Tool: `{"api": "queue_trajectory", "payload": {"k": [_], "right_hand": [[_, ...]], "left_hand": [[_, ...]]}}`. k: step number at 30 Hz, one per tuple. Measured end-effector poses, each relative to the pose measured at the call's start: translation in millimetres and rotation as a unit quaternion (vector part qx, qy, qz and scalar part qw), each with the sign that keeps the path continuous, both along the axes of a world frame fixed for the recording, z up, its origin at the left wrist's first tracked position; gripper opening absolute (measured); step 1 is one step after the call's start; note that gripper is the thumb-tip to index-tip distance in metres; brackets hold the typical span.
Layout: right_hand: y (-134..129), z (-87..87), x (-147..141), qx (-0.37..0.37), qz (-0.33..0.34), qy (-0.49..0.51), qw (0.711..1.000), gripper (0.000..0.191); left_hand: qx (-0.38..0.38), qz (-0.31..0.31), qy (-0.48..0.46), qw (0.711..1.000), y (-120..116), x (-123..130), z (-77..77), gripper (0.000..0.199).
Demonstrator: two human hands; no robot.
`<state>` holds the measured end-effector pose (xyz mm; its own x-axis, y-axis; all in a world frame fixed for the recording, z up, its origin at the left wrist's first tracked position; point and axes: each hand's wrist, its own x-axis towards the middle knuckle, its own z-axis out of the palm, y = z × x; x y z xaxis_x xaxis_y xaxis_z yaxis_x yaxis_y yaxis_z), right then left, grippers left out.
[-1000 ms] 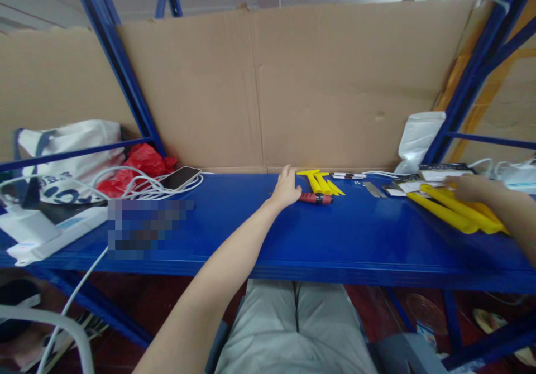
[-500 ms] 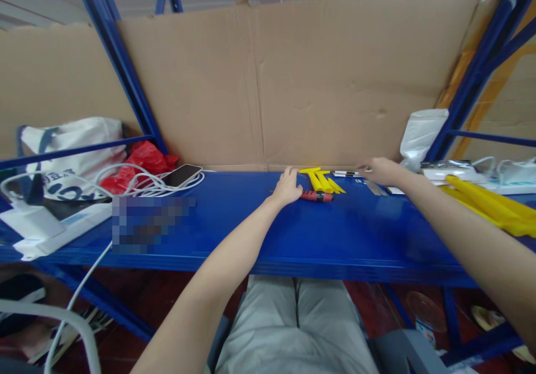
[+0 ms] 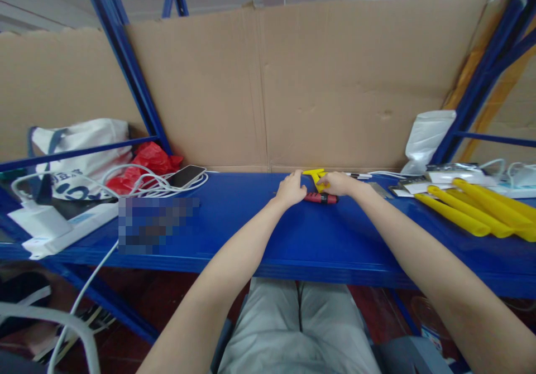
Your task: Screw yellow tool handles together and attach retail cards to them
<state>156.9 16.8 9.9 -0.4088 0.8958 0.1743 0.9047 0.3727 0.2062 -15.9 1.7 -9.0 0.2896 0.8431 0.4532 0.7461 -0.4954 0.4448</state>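
Observation:
My left hand (image 3: 290, 189) rests palm down on the blue tabletop, its fingers stretched forward and the thumb apart. It lies across a screwdriver (image 3: 321, 197) with a red and black handle; a bit of thin shaft shows on its left side. Just right of it, my right hand (image 3: 338, 184) has its fingers curled down on a yellow T-shaped plastic piece (image 3: 315, 172). The hand covers part of that piece, and its fingertips are partly hidden. Behind the right wrist lie black-and-white markers (image 3: 357, 176) and a flat grey metal piece (image 3: 380, 190).
Several long yellow tubes (image 3: 464, 217) lie on the right, near a white pouch (image 3: 427, 139). To the left are a phone (image 3: 187, 177), white cables, a red plastic bag (image 3: 153, 162), a power strip (image 3: 79, 230) and a cloth bag (image 3: 84, 139). A cardboard wall (image 3: 335, 84) stands behind.
My right hand has moved left from the markers and small metal parts to the yellow pieces. The left hand stays over the screwdriver. The view has shifted slightly.

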Motion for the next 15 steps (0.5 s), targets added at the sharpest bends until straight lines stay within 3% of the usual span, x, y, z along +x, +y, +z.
{"api": "queue_trajectory", "payload": {"k": [8,15], "right_hand": [[-14.7,-2.7,6.0,0.098,-0.038,0.087,0.991,0.041],[-25.8,2.4,-4.6,0.175,-0.051,0.102,0.978,0.043]], "left_hand": [[-0.009,0.015,0.0,1.0,1.8,0.5,-0.4,0.045],[-0.073,0.043,-0.101,0.991,7.6,2.8,1.2,0.032]]}}
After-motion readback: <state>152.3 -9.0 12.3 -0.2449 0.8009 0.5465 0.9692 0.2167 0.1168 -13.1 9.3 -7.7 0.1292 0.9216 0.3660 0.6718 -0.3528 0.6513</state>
